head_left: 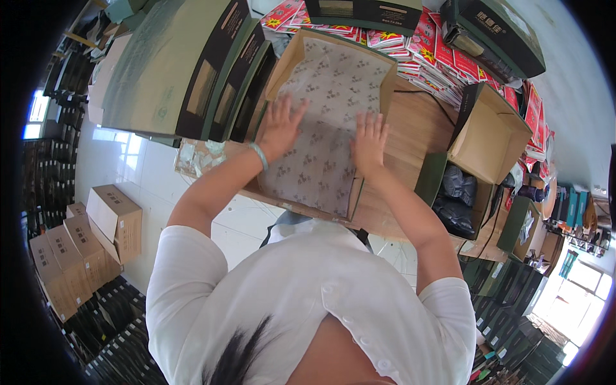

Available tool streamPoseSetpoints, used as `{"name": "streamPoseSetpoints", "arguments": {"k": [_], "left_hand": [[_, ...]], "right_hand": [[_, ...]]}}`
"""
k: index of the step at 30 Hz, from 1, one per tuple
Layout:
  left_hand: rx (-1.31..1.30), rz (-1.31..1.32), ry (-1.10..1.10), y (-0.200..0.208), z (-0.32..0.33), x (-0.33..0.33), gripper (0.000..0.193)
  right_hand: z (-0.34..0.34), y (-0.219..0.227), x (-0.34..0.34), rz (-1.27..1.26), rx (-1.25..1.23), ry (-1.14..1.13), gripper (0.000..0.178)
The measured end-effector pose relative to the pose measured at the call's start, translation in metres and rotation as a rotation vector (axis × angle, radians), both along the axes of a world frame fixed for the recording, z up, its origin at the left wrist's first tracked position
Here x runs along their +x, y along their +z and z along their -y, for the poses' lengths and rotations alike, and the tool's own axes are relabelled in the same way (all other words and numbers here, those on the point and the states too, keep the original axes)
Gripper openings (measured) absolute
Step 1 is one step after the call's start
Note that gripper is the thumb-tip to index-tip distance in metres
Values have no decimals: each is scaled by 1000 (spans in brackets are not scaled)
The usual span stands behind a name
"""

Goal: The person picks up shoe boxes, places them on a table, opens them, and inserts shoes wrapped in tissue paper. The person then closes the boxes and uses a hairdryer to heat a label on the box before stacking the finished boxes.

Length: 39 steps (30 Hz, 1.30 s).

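An open shoebox (387,90) lies in front of me at the table's near edge, lined with whitish translucent wrapping paper (330,77) that carries a small dark print. On the paper's left side rests my left hand (280,128), flat with its fingers apart. Over the right side my right hand (369,142) has its fingers stretched out, close to the box's right wall. Neither hand holds anything. The paper covers the box's bottom and hides whatever may lie beneath it.
Stacked large green boxes (160,70) stand to the left. Red printed packets (443,54) pile up at the back. On the right of the wooden table (410,128), an open box holds black-wrapped bundles (457,199). Brown cartons (119,218) sit on the floor at left.
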<state>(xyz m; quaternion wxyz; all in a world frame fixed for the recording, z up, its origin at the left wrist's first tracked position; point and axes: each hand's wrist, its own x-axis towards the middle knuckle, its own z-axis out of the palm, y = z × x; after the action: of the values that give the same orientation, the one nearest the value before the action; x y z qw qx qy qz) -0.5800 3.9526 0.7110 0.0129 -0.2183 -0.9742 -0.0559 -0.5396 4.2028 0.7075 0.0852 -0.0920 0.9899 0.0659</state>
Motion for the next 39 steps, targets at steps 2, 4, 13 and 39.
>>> {"name": "streamPoseSetpoints", "arguments": {"k": [2, 4, 13, 39], "left_hand": [[-16, 142, -164, -26, 3, 41, 84], [-109, 382, -231, -43, 0, 61, 88], [-297, 794, -10, -101, 32, 84, 106], [50, 545, 287, -113, 35, 16, 79]], "right_hand": [[13, -15, 20, 117, -47, 123, 89], [29, -51, 41, 356, -170, 181, 95], [38, -110, 47, 609, 60, -74, 115], [37, -103, 30, 363, -331, -407, 81]]}}
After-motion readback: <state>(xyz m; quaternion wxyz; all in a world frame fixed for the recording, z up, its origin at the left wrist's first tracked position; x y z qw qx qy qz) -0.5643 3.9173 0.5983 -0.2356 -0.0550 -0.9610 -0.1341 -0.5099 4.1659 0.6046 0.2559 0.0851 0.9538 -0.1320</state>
